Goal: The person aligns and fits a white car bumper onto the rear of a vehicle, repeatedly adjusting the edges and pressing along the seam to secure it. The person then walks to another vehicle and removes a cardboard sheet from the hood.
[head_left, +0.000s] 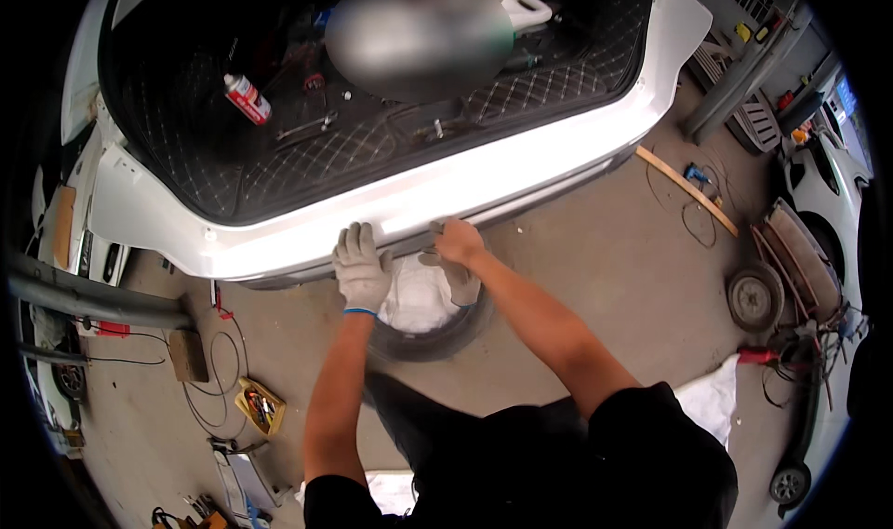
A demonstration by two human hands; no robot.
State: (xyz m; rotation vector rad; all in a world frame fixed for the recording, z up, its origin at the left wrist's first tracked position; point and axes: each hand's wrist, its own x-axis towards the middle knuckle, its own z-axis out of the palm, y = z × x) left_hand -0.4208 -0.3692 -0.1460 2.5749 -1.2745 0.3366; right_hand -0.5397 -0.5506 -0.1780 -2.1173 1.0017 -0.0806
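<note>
My left hand (pixel 362 270), in a grey work glove with a blue cuff edge, rests on the rear edge of a white car (pixel 465 180). Its fingers lie stretched out, pointing up over the bumper. Beside it my bare right hand (pixel 459 241) is closed on a loose grey glove (pixel 458 280), which hangs below the fingers. Underneath both hands a tyre (pixel 423 348) lies flat on the floor by the bumper, with white cloth (pixel 414 301) in its middle. The hand and glove hide part of the cloth.
The open boot holds a spray can (pixel 246 99), a wrench (pixel 306 126) and a white jug (pixel 521 3); a blur covers part. Cables and a yellow tool tray (pixel 259 405) lie left, near a lift post (pixel 102 292). Right are a wooden strip (pixel 686 187) and a wheeled cart (pixel 791 259).
</note>
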